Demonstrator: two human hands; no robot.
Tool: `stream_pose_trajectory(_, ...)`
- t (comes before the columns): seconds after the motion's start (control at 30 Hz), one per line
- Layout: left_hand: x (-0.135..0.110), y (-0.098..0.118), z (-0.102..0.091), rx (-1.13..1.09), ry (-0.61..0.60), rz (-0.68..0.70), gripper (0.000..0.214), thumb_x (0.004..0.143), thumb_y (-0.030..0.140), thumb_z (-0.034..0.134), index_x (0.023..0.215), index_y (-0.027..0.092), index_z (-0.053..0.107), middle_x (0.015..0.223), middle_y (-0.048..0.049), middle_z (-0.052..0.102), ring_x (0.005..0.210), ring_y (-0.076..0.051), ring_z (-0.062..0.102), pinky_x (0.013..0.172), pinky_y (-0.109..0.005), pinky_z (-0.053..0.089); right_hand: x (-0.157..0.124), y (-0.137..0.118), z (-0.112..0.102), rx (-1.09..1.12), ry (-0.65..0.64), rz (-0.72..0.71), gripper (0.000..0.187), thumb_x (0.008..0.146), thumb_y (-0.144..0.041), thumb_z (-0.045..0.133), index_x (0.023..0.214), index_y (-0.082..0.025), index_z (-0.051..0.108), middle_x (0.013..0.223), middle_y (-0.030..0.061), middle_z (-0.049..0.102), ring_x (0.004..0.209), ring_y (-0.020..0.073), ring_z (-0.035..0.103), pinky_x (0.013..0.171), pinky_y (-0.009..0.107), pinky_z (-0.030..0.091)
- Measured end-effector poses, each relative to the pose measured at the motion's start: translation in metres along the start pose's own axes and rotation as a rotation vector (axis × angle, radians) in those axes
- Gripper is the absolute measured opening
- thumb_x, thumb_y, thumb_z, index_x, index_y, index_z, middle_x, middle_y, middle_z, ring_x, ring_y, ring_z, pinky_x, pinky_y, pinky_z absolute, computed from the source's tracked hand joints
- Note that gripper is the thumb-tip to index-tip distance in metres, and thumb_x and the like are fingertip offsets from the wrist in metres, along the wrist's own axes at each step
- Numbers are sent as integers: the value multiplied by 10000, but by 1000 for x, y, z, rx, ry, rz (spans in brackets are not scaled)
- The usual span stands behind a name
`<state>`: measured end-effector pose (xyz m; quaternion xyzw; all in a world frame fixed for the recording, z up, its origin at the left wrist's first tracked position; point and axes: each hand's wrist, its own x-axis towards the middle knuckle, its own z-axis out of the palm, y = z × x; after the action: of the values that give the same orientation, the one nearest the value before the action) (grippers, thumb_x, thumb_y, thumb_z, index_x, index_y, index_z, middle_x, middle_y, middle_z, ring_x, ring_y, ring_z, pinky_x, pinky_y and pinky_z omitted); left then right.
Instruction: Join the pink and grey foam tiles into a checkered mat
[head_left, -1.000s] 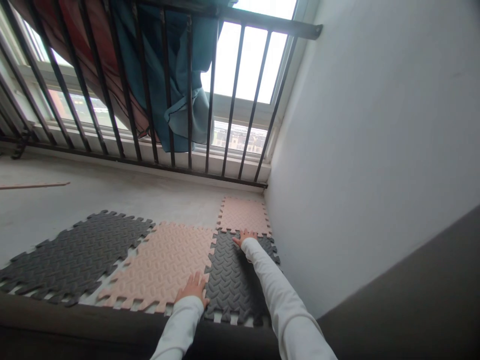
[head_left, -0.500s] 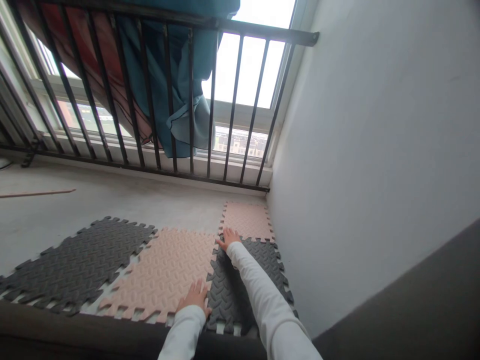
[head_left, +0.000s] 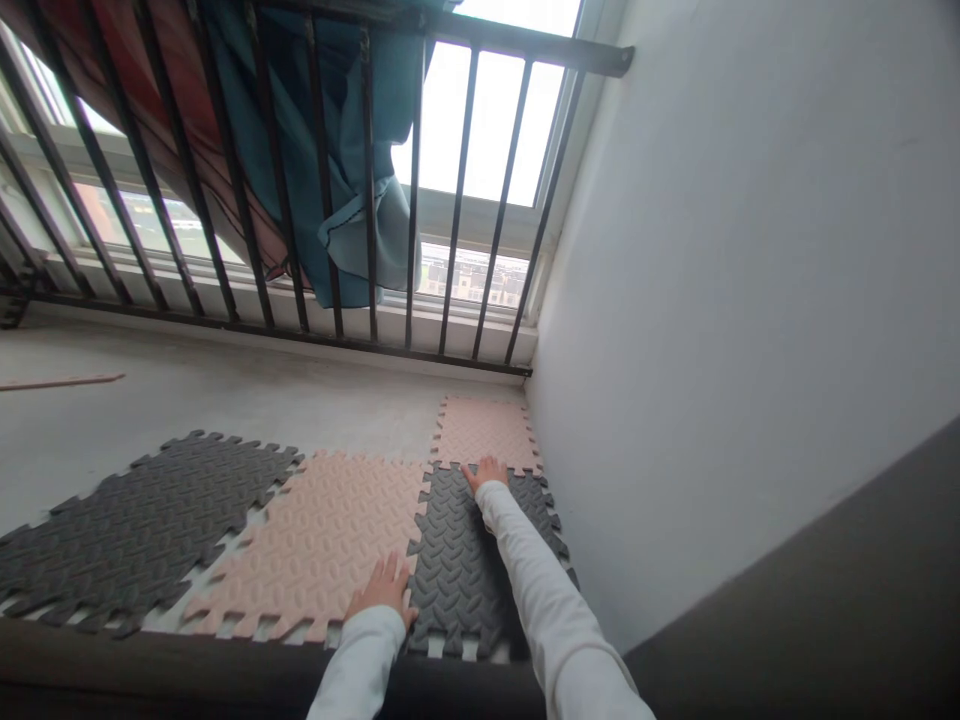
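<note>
My left hand (head_left: 382, 590) lies flat with fingers stretched on the near right corner of a pink foam mat tile (head_left: 322, 530). Its thumb reaches the seam with the dark grey foam tile (head_left: 450, 560) on the right. My right hand (head_left: 486, 473) rests with spread fingers at the far edge of that dark tile, by its joint with a smaller-looking pink tile (head_left: 484, 430) behind it. Another dark grey tile (head_left: 150, 530) lies to the left, with a gap of floor between it and the middle pink tile. All the tiles have toothed edges.
A white wall (head_left: 712, 300) rises along the right side of the tiles. Black metal railing (head_left: 360, 345) crosses the back, before windows and a hanging teal and red cloth (head_left: 352, 190). A thin pink strip (head_left: 64, 382) lies on the pale floor (head_left: 225, 385) at left.
My right hand has shifted right along the joint between the dark tile and the far pink tile. My left hand stays on the pink tile's corner. The view has moved slightly.
</note>
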<state>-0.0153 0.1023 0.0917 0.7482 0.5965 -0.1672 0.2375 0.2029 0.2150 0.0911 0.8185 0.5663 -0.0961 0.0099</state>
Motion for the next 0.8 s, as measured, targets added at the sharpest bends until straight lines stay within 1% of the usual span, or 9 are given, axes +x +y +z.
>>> stream_pose_trajectory(0.07, 0, 0, 0, 5, -4, -2, 669, 676, 340, 508, 1301, 238, 295, 1442, -52, 122, 1306, -238, 125, 995, -465, 282, 0, 15, 0, -22, 81, 88, 747, 813, -547, 163, 1324, -2, 206, 1405, 191, 143, 1298, 247, 122, 1043, 419, 29)
stream_pose_trajectory(0.2, 1, -1, -1, 11, -18, -5, 679, 666, 346, 517, 1300, 257, 291, 1443, -32, 120, 1307, -231, 124, 993, -453, 291, -5, 41, 6, -50, 62, 104, 749, 808, -559, 186, 1319, -14, 233, 1400, 181, 176, 1294, 245, 136, 1042, 414, 30)
stream_pose_trajectory(0.3, 0, 0, -3, 16, -23, -2, 667, 677, 335, 502, 1303, 240, 292, 1443, -42, 116, 1307, -236, 124, 994, -453, 291, -9, 52, 5, -53, 122, 188, 773, 805, -566, 173, 1315, 13, 225, 1390, 205, 188, 1286, 264, 156, 1037, 415, 56)
stream_pose_trajectory(0.4, -2, 1, -5, 25, -22, 3, 665, 683, 324, 491, 1306, 215, 289, 1442, -60, 112, 1306, -249, 120, 989, -464, 293, -11, 58, -3, -33, 66, 222, 793, 797, -576, 202, 1297, 38, 258, 1366, 230, 238, 1269, 278, 202, 1028, 398, 112)
stream_pose_trajectory(0.47, -2, 1, -5, 25, -29, 8, 668, 681, 327, 491, 1307, 215, 288, 1442, -62, 110, 1306, -252, 115, 985, -469, 297, -11, 63, -9, -23, 41, 226, 770, 801, -567, 209, 1286, 26, 294, 1349, 234, 273, 1253, 278, 242, 1018, 392, 145)
stream_pose_trajectory(0.6, -2, 0, -6, 3, -29, 3, 671, 670, 334, 498, 1302, 235, 296, 1443, -47, 117, 1307, -247, 115, 982, -468, 303, -12, 74, -13, -83, 33, 236, 805, 749, -600, 338, 1311, -28, 267, 1374, 208, 236, 1260, 288, 221, 1012, 405, 165)
stream_pose_trajectory(0.67, -2, 1, -7, -10, -32, -4, 677, 660, 335, 505, 1299, 249, 298, 1443, -35, 118, 1307, -244, 117, 982, -471, 303, -11, 73, -13, -105, -12, 204, 810, 729, -595, 388, 1316, -50, 266, 1372, 199, 250, 1259, 287, 227, 1016, 406, 166)
stream_pose_trajectory(0.7, -3, 1, -8, -12, -34, -8, 681, 656, 337, 508, 1298, 251, 298, 1442, -33, 119, 1307, -243, 118, 984, -472, 301, -11, 69, -14, -106, -35, 154, 785, 739, -578, 390, 1317, -61, 268, 1376, 192, 246, 1263, 280, 223, 1020, 402, 164)
stream_pose_trajectory(0.8, -3, 3, -11, -9, -55, -19, 699, 646, 341, 516, 1301, 234, 297, 1443, -45, 117, 1306, -252, 117, 986, -476, 296, -9, 41, -16, -67, -116, -134, 692, 783, -510, 368, 1327, -99, 252, 1413, 145, 167, 1288, 238, 175, 1034, 374, 160)
